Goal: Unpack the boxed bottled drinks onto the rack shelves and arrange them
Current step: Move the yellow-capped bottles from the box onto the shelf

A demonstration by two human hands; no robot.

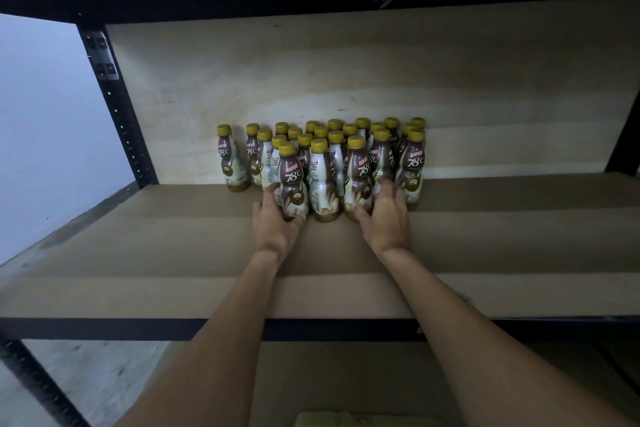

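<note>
Head view: arranging step. Left hand (pixel 277 224) grips front-left bottle (pixel 292 173); right hand (pixel 385 218) blurred against front-right bottle (pixel 358 173), grip unclear. Next, likely: square front row on shelf (pixel 166 239).

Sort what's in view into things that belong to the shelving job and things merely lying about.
Job in hand:
- cluster of bottles on the shelf board
- front-left bottle, held by the left grip
- front-right bottle, with the right grip against it; too blurred to tell whether it holds the bottle

Just there:
- rack upright
- wall
- yellowish thing at the bottom edge, unidentifiable
</note>
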